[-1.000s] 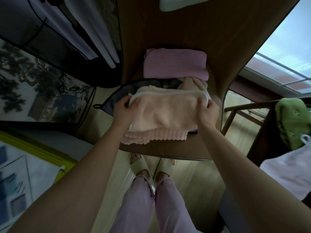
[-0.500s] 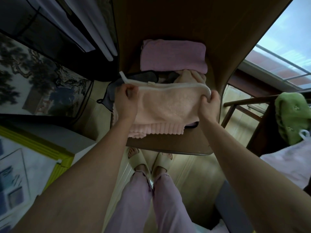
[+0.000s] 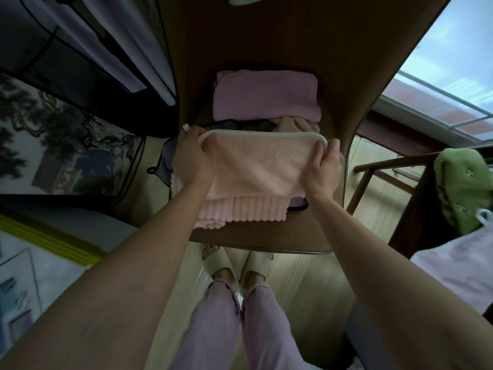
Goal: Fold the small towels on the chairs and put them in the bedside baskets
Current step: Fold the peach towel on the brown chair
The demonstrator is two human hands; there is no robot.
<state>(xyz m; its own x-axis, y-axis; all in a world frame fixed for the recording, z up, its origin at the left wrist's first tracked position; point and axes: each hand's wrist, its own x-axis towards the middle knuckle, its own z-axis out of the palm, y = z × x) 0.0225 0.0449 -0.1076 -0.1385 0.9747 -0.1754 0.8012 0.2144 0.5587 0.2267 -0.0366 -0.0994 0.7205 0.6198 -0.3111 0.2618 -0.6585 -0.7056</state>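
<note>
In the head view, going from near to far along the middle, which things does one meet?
Slippers → chair seat edge → peach towel held by left hand and right hand → folded purple towel.

painting point(image 3: 50, 145): left of the window point(image 3: 450, 62)
slippers point(image 3: 237, 265): on the floor, below-left of that window
green plush point(image 3: 464, 188): under the window

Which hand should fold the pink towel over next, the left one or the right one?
Probably either. The left hand and the right hand each grip one end of the peach-pink towel, equally placed above the chair seat; a fold likely needs both.
</note>
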